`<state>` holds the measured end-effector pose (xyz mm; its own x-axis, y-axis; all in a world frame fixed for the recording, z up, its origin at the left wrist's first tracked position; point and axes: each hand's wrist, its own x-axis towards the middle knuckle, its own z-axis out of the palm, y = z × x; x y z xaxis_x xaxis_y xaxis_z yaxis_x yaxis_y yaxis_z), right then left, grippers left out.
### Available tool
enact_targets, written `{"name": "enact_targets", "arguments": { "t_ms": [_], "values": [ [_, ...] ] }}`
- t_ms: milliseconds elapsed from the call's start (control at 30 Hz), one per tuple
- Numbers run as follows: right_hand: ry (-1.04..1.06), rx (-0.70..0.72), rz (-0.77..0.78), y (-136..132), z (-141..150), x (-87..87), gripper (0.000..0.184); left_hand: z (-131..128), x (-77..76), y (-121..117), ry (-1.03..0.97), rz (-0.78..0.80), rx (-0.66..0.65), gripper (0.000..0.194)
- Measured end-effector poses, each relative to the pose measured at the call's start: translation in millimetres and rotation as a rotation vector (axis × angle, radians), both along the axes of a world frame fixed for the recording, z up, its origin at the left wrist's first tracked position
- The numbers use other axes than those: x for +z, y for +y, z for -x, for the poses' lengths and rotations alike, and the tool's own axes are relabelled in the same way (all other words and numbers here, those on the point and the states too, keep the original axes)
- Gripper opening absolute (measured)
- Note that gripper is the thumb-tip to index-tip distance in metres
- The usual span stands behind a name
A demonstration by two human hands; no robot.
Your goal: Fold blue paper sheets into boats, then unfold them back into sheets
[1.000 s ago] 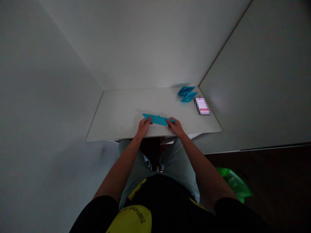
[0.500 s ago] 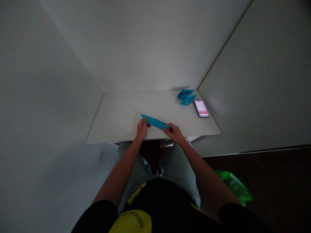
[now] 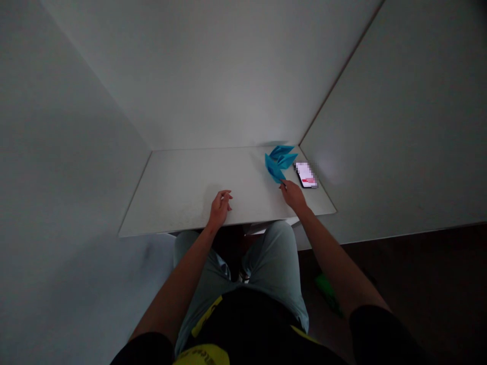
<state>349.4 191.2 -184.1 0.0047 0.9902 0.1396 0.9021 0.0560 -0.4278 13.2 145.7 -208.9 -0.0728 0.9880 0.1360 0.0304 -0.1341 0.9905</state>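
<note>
The person sits at a white desk (image 3: 182, 192) set into a corner between pale walls, with both forearms reaching forward over its front edge.

The right hand (image 3: 293, 196) is narrow, its fingertips (image 3: 283, 186) meeting the lower tip of a folded piece of bright blue paper (image 3: 274, 169); the view does not settle whether they pinch the paper or only touch it. That piece lies tilted toward the person, toward the back right of the desk. Its upper end touches two blue origami boats (image 3: 282, 157), which sit close together, one behind the other, and overlap slightly at their edges.

The left hand (image 3: 219, 209) rests near the front edge of the desk, well apart from the paper. Its fingers (image 3: 225, 195) are loosely curled and it holds nothing.

Just right of the blue paper, a smartphone (image 3: 306, 175) lies at a slant with its lit screen pixelated, near the right wall (image 3: 380, 126). Below the desk are the person's pale grey-green trousers (image 3: 274, 258), and a green plastic bag (image 3: 327, 294) lies dimly on the dark floor (image 3: 418, 274) to the right.
</note>
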Motion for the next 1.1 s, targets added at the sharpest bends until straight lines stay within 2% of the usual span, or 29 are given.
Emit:
{"name": "enact_targets", "arguments": {
  "t_ms": [67, 167, 233, 300, 400, 533, 600, 700, 767, 867, 967, 1100],
  "values": [
    [-0.063, -0.072, 0.063, 8.2, -4.2, 5.4, 0.054, 0.1, 0.8, -0.5, 0.016, 0.015, -0.001, 0.051],
    [-0.089, -0.099, 0.096, 6.5, -0.6, 12.8, 0.068, 0.2, 1.4, -1.2, 0.040, 0.031, 0.000, 0.049],
    [-0.068, -0.100, 0.073, -2.5, 6.2, 15.0, 0.063, 0.1, 1.6, -1.7, 0.055, 0.033, -0.010, 0.047],
    [-0.011, -0.097, 0.033, -15.1, 14.0, 12.3, 0.051, -0.2, 2.2, -2.3, 0.064, 0.035, -0.017, 0.045],
    [0.103, -0.061, 0.005, -34.7, 23.0, -1.3, 0.035, -0.7, 4.5, -3.1, 0.073, 0.046, -0.025, 0.044],
    [0.226, 0.003, -0.074, -48.1, 25.0, -22.0, 0.028, -0.6, 7.4, -4.1, 0.098, 0.064, -0.060, 0.043],
    [0.232, -0.017, -0.156, -45.7, 22.9, -25.7, 0.028, -0.6, 7.7, -4.3, 0.108, 0.073, -0.071, 0.044],
    [0.162, -0.088, -0.233, -30.4, 19.7, -22.2, 0.028, -1.1, 7.1, -4.2, 0.114, 0.082, -0.074, 0.043],
    [0.093, -0.109, -0.221, -15.3, 18.7, -17.3, 0.029, -1.5, 6.3, -3.8, 0.115, 0.082, -0.078, 0.042],
    [0.055, -0.135, -0.124, 5.9, 21.0, -11.9, 0.037, -1.8, 4.3, -2.9, 0.118, 0.076, -0.083, 0.042],
    [0.155, -0.129, -0.103, 13.9, 31.8, -11.8, 0.044, -2.4, 1.2, -2.0, 0.119, 0.046, -0.043, 0.041],
    [0.480, 0.093, -0.117, -7.3, 67.3, -18.8, 0.048, -4.7, -4.3, -1.2, 0.065, -0.014, 0.032, 0.049]
  ]
}}
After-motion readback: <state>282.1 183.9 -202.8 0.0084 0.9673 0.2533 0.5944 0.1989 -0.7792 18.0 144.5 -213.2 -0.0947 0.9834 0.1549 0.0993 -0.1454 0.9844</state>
